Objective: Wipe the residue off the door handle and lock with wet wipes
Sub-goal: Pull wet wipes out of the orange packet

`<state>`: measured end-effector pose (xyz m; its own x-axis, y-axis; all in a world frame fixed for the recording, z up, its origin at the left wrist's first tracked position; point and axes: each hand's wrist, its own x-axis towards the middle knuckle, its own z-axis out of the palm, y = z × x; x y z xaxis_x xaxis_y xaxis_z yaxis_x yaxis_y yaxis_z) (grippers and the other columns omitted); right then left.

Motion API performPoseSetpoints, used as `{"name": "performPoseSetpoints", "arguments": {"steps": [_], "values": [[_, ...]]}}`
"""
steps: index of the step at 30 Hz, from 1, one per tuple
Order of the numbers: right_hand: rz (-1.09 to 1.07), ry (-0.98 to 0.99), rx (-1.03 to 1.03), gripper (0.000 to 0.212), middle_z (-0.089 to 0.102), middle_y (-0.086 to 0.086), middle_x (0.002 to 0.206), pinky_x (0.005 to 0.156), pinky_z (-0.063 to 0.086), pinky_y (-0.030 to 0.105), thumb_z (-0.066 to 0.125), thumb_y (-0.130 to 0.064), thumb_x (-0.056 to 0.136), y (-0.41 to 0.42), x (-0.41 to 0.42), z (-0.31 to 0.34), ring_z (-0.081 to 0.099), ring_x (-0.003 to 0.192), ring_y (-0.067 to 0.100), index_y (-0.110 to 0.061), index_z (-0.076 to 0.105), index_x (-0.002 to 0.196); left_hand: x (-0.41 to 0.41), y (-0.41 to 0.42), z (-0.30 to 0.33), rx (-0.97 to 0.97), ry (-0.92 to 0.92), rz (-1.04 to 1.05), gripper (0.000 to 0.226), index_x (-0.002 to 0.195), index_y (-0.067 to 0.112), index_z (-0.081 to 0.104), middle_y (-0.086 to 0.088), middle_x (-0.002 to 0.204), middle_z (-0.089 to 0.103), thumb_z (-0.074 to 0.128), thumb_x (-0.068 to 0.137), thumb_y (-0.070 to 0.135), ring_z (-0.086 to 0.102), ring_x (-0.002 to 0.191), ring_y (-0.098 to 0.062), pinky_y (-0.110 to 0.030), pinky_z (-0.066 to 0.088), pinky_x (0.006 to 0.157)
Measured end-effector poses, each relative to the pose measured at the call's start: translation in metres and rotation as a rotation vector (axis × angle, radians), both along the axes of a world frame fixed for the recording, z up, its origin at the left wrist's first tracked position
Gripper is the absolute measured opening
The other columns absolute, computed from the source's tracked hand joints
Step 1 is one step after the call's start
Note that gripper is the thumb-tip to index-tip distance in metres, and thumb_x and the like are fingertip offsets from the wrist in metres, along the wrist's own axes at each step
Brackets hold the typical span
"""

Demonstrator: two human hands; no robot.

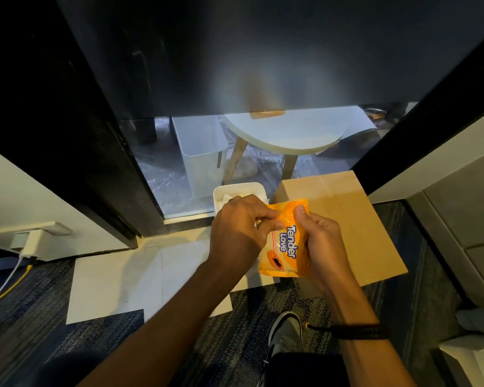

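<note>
Lying at far left: a white and a yellow cable trailing over dark, flecked carpet, beside smooth pale sheets spread flat on the floor. Standing behind: a glossy dark glass door, frosted above, clear along its lower strip. Pinching with thumb and curled fingers at the pack's upper left edge: the left hand, hovering over a white, round-cornered plastic bin. Glistening between both hands, above the floor: a crinkly orange wet wipes pack, printed "Tender Love". Gripping its right side, thumb on top: the right hand. Sitting behind: a flat brown cardboard box.
</note>
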<state>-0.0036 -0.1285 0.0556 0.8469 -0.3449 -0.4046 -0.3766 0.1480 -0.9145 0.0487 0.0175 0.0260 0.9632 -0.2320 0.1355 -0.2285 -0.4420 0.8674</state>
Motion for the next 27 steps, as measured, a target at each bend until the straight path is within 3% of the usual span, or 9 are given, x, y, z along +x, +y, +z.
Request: {"name": "performPoseSetpoints", "arguments": {"steps": [4,7,10,13,17,19,22,27], "values": [[0.008,0.005,-0.005,0.036,0.080,0.019,0.091,0.070,0.063,0.039,0.056,-0.033,0.106,0.002,0.001,0.004,0.077,0.077,0.029,-0.008,0.080,0.095,-0.002,0.001,0.003,0.065,-0.025,-0.033,0.005,0.091,0.025,0.085,0.010,0.093,0.074,0.086,0.089,0.029,0.064,0.091,-0.016,-0.045,0.058,0.083],[0.020,0.007,-0.032,0.036,0.080,0.019,0.090,0.071,0.062,0.039,0.058,-0.033,0.105,0.004,0.001,0.004,0.076,0.077,0.029,-0.008,0.080,0.093,-0.001,0.004,0.009,0.163,-0.038,-0.115,0.006,0.093,0.024,0.079,0.012,0.095,0.062,0.077,0.097,0.029,0.059,0.095,-0.017,-0.041,0.054,0.084],[0.000,0.018,-0.054,0.036,0.080,0.019,0.089,0.072,0.061,0.040,0.060,-0.033,0.105,0.008,0.003,0.001,0.076,0.076,0.030,-0.007,0.080,0.092,0.001,0.008,0.011,0.275,-0.108,-0.176,0.009,0.098,0.021,0.074,0.004,0.103,0.062,0.068,0.103,0.027,0.058,0.098,-0.020,-0.037,0.048,0.084],[-0.047,0.048,-0.078,0.033,0.080,0.017,0.084,0.062,0.061,0.032,0.062,-0.030,0.104,0.013,0.008,-0.002,0.076,0.071,0.026,-0.006,0.080,0.089,0.002,0.008,0.011,0.379,-0.227,-0.202,0.004,0.104,0.019,0.068,-0.003,0.110,0.061,0.068,0.102,0.023,0.060,0.102,-0.025,-0.039,0.048,0.087],[-0.092,0.096,-0.074,0.031,0.079,0.016,0.079,0.056,0.058,0.029,0.064,-0.025,0.103,0.018,0.011,-0.004,0.075,0.068,0.026,-0.004,0.079,0.086,0.004,0.008,0.008,0.572,-0.275,-0.289,0.038,0.127,0.018,0.059,-0.005,0.129,0.056,0.076,0.096,0.031,0.054,0.119,-0.025,-0.041,0.048,0.099],[-0.117,0.107,-0.050,0.030,0.078,0.015,0.076,0.057,0.059,0.029,0.065,-0.023,0.101,0.021,0.012,-0.005,0.074,0.066,0.026,-0.002,0.077,0.083,0.004,0.009,0.007,0.542,-0.340,-0.299,0.042,0.119,0.017,0.062,-0.007,0.120,0.059,0.086,0.086,0.028,0.055,0.109,-0.027,-0.045,0.054,0.089],[-0.091,0.097,-0.010,0.038,0.076,0.027,0.087,0.067,0.057,0.038,0.071,-0.029,0.095,0.021,0.015,-0.003,0.073,0.074,0.031,0.008,0.070,0.089,0.003,0.008,0.001,0.451,-0.425,-0.245,0.043,0.103,0.021,0.059,-0.002,0.101,0.060,0.091,0.074,0.015,0.043,0.092,-0.019,-0.035,0.049,0.069],[-0.045,0.105,-0.030,0.023,0.067,0.029,0.080,0.067,0.052,0.042,0.072,-0.024,0.097,0.016,0.019,-0.005,0.069,0.074,0.036,-0.004,0.067,0.086,-0.001,0.007,-0.004,0.437,-0.568,-0.229,0.036,0.104,0.023,0.061,0.003,0.097,0.061,0.084,0.079,0.010,0.040,0.088,-0.018,-0.033,0.042,0.066]]}}
